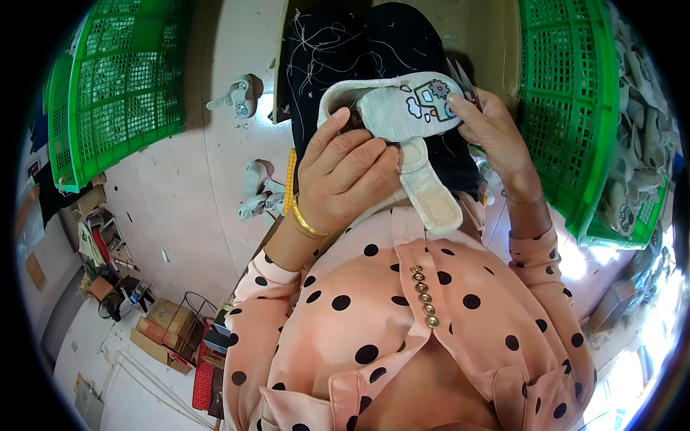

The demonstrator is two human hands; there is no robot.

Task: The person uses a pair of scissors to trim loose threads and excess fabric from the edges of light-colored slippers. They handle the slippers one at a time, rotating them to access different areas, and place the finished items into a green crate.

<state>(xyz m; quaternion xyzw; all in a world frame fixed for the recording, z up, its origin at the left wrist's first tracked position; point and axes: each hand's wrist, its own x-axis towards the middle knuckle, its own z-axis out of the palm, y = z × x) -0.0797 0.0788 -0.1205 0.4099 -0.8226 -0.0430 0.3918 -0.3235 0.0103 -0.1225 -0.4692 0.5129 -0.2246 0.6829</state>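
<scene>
A small pale grey cloth shoe (395,118) with a cartoon vehicle on its toe is held above my lap. Its strap (429,188) hangs unfastened toward my shirt, with a fuzzy patch near the end. My left hand (341,169) is closed on the shoe's side by the opening; some of its fingertips are hidden inside. At the toe, my right hand (496,136) pinches the shoe, thumb on top. Pointed metal blades, apparently thread snips (461,77), stick out beyond that hand; their handles are hidden. Loose pale threads (323,47) lie on my dark trousers.
Green plastic crates stand to my left (129,86) and right (568,108); the right one borders a heap of similar shoes (640,122). More shoes lie on the floor at left (241,97). Cardboard boxes (169,323) sit further off, lower left.
</scene>
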